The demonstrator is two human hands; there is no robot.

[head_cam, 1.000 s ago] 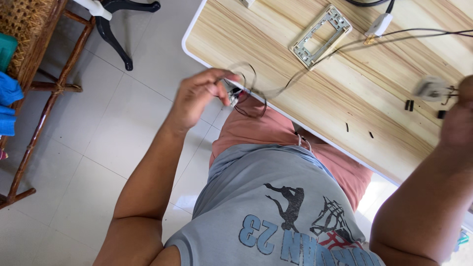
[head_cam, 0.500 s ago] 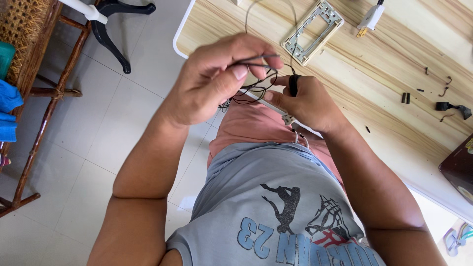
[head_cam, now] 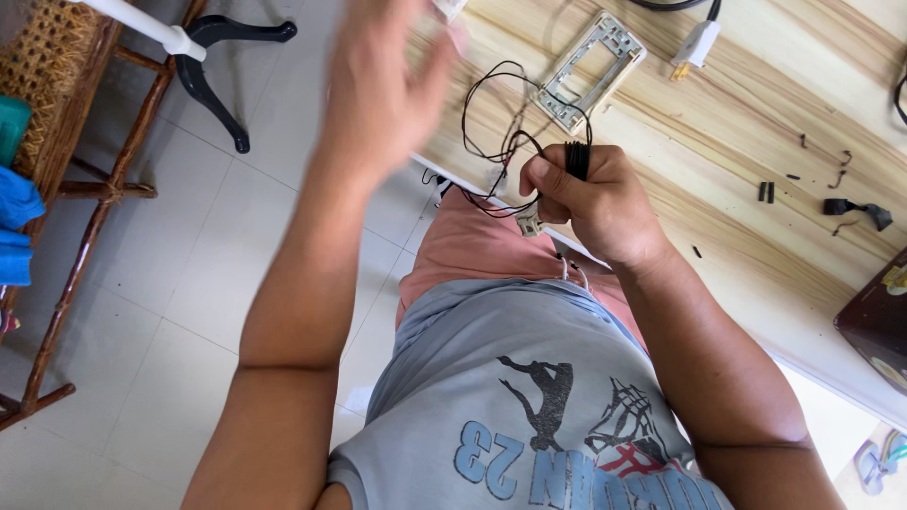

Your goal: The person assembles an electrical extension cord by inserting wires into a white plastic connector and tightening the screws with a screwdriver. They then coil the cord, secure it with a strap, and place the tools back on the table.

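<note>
Right hand [head_cam: 597, 203]: closed in a fist on a black wire [head_cam: 529, 132], the bundled turns pinched at the top of the fist
Left hand [head_cam: 378, 85]: raised, fingers spread and loose, holding nothing that I can see; blurred, so the fingertips are hard to read
Wire: thin loops fan up and to the left from the right fist, over the edge of the table [head_cam: 718, 142]; a small plug [head_cam: 529, 225] dangles below the fist
Relation: the loops lie between the two hands, nearer the right; left hand well apart, up and left of them
Nearby: frame plate [head_cam: 590, 71] on the table just past the loops
Hidden: wire ends inside the fist; left fingertips cut off at the top edge
</note>
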